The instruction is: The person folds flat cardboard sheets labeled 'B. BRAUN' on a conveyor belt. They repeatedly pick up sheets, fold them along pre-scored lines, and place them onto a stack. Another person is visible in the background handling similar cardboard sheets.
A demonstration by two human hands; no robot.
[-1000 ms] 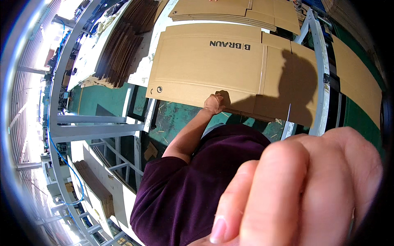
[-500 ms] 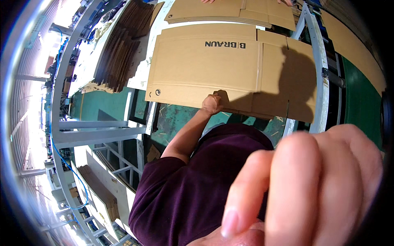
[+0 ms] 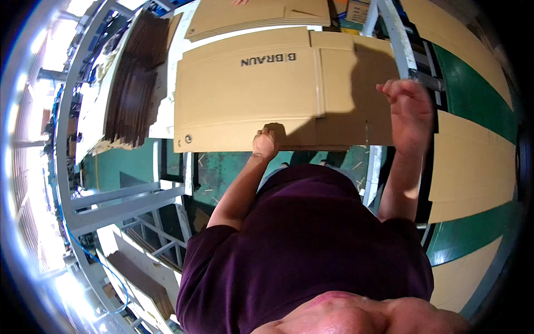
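A flat brown cardboard box blank (image 3: 239,92) with dark print and scored fold lines lies across the table in front of me, and more layers show under its near edge. My left hand (image 3: 266,143) rests on the blank at that near edge with its fingers curled closed; whatever may be inside them is hidden. Raised beside the blank's right end, my right hand (image 3: 410,111) has loosely bent fingers, partly apart, and nothing shows in it. A shadow falls over the right part of the blank.
Beyond lies another stack of blanks (image 3: 256,16), with another person's hand (image 3: 240,1) at its far edge. Dark upright cardboard sheets (image 3: 130,83) stand at the left. A metal frame post (image 3: 396,39) rises at the right, near more cardboard (image 3: 473,167) over green flooring.
My right hand has moved from close to the camera to beside the blank's right end. My left hand stays at the blank's near edge. The view has shifted.
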